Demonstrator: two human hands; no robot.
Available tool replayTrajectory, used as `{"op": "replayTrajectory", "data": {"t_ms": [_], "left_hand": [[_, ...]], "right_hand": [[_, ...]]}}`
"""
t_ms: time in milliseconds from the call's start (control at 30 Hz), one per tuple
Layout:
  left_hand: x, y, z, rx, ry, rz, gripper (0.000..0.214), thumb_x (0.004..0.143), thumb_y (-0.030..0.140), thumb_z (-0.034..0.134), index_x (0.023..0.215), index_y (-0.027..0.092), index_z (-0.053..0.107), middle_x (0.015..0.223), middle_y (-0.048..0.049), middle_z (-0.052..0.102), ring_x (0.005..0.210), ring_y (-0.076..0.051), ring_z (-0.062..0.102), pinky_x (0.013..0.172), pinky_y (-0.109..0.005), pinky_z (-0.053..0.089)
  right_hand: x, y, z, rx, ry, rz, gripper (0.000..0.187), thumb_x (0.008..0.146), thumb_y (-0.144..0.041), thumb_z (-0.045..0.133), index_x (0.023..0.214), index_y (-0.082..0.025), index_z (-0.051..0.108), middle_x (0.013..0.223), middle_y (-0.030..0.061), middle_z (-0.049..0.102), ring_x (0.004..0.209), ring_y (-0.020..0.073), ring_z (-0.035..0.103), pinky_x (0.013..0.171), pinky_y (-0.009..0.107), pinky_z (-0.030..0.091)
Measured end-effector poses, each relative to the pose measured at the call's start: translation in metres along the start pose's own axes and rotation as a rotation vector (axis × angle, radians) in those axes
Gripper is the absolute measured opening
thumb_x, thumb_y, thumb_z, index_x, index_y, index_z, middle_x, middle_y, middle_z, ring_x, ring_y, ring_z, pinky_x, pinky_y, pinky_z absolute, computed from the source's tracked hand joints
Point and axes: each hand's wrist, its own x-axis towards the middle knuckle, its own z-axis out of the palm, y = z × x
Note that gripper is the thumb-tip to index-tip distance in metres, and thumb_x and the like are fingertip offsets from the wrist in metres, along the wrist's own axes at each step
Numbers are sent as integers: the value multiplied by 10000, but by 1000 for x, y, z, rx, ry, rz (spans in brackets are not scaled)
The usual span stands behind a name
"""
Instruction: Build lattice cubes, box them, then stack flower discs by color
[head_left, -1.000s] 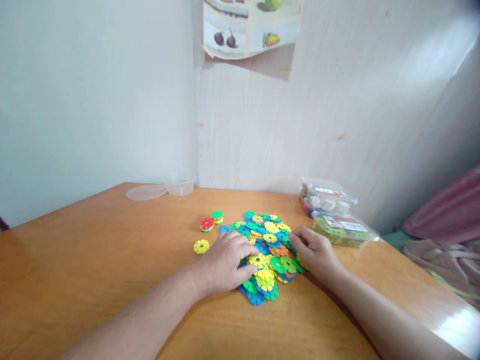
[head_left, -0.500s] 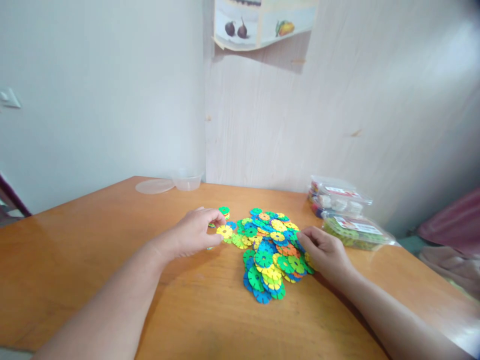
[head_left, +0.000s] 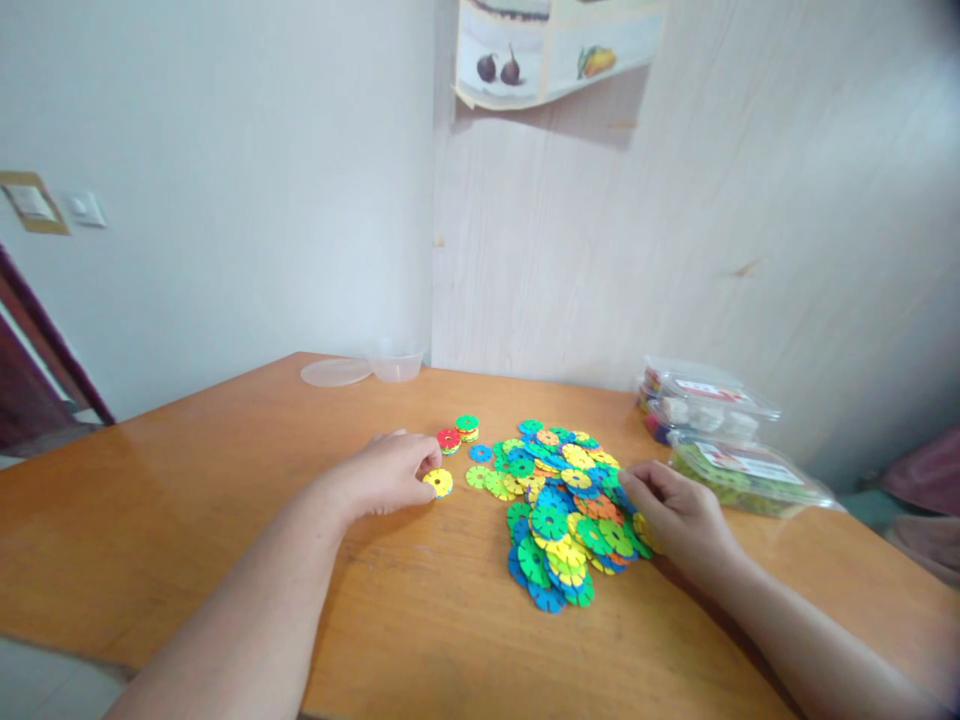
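My left hand [head_left: 394,472] is left of the pile, its thumb and curled forefinger at the edge of a yellow notched plastic disc [head_left: 438,483]. Low on the table, that disc seems to lie over other discs, though the hand partly hides this. Just behind stand a small stack topped with a red disc [head_left: 448,440] and another topped with a green disc [head_left: 467,423]. My right hand [head_left: 675,505] rests against the right edge of the mixed disc pile [head_left: 551,523], fingers curled together; whatever they pinch is hidden. A lone blue disc [head_left: 481,454] lies between stacks and pile.
On the wooden table [head_left: 405,620], a clear round lid [head_left: 335,373] and a clear plastic bowl [head_left: 397,366] sit at the back left. Clear boxes stand at the right, one with green contents [head_left: 750,475], others stacked [head_left: 709,400] behind it. A wall is behind the table.
My left hand has brought the yellow disc down and nearer me, revealing the red-topped stack. My right hand stays at the pile's edge. The camera view has turned slightly left.
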Motion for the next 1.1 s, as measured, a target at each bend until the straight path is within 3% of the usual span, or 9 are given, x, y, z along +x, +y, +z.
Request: {"op": "replayTrajectory", "data": {"t_ms": [133, 267, 400, 500, 633, 867, 1000, 1100], "left_hand": [[5, 9, 5, -51, 95, 113, 216, 753, 351, 635, 936, 238, 653, 953, -42, 652, 911, -225, 578, 756, -303, 421], [10, 40, 18, -194, 157, 301, 219, 859, 380, 586, 1005, 235, 661, 1048, -54, 661, 1009, -217, 575, 898, -338, 429], [8, 75, 31, -259, 96, 464, 317, 869, 477, 604, 1084, 252, 664, 1081, -50, 652, 1038, -213, 565, 922, -342, 435], [8, 88, 39, -198, 58, 496, 347, 842, 503, 629, 1079, 254, 680, 1048, -60, 645, 999, -233, 560, 906, -374, 439], [11, 91, 46, -158, 36, 481, 348, 825, 451, 647, 1116, 262, 685, 1041, -58, 643, 985, -239, 561, 899, -385, 440], [15, 90, 50, -231, 24, 401, 293, 708, 330, 722, 984, 233, 698, 1016, -38, 664, 961, -222, 579, 869, -344, 457], [18, 80, 40, -260, 80, 343, 294, 687, 335, 725, 954, 217, 694, 1021, -40, 678, 964, -216, 590, 870, -327, 460], [20, 59, 23, -216, 97, 276, 287, 696, 373, 713, 937, 218, 695, 993, -40, 679, 949, -216, 598, 858, -322, 457]], "right_hand": [[-1, -7, -1, 12, 8, 5, 351, 913, -489, 519, 755, -197, 633, 660, 8, 601, 624, 160, 531, 544, 253, 410], [0, -11, 0, 32, -4, 3, 342, 913, -481, 519, 764, -194, 633, 678, 12, 612, 641, 164, 545, 562, 257, 418], [1, -12, 1, 38, -3, -5, 340, 916, -473, 517, 767, -191, 631, 695, 17, 614, 652, 166, 543, 572, 262, 417], [0, -14, 1, 42, 4, 4, 343, 921, -468, 511, 739, -194, 607, 665, 4, 582, 635, 156, 519, 554, 253, 398], [0, -18, 0, 51, -9, 11, 342, 918, -462, 514, 713, -197, 585, 641, -8, 555, 623, 149, 502, 540, 243, 384], [1, -18, 1, 41, -8, 2, 345, 916, -466, 515, 726, -191, 600, 657, -1, 576, 629, 151, 519, 556, 252, 393], [0, -15, 0, 37, -8, 11, 333, 915, -466, 521, 767, -190, 632, 700, 9, 617, 658, 160, 548, 580, 257, 414], [0, -13, -1, 31, -10, 23, 333, 913, -475, 527, 772, -193, 634, 695, 7, 618, 656, 161, 552, 573, 254, 415]]}}
